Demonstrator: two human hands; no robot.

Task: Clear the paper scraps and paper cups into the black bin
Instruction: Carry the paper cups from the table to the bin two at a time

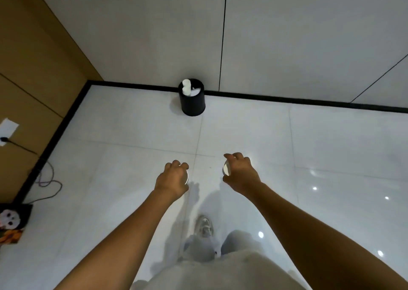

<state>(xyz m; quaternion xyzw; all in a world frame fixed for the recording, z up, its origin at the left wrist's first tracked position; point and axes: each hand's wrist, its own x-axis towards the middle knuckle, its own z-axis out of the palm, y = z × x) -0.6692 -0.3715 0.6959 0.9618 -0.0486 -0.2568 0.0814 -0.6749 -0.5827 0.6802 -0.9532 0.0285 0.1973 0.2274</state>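
The black bin [192,104] stands on the white floor against the far wall, with white paper cups [186,87] and paper showing inside its top. My left hand [173,178] grips a white paper cup [186,177], mostly hidden behind the fingers. My right hand [239,171] holds another white paper cup [226,168], its rim facing left. Both hands are stretched out in front of me, well short of the bin.
A brown wall [33,69] with a socket [7,130] and loose cables [47,179] runs along the left. A dark bag with a cartoon face [13,220] lies at the left edge. My shoe [204,224] steps forward on the glossy tiles.
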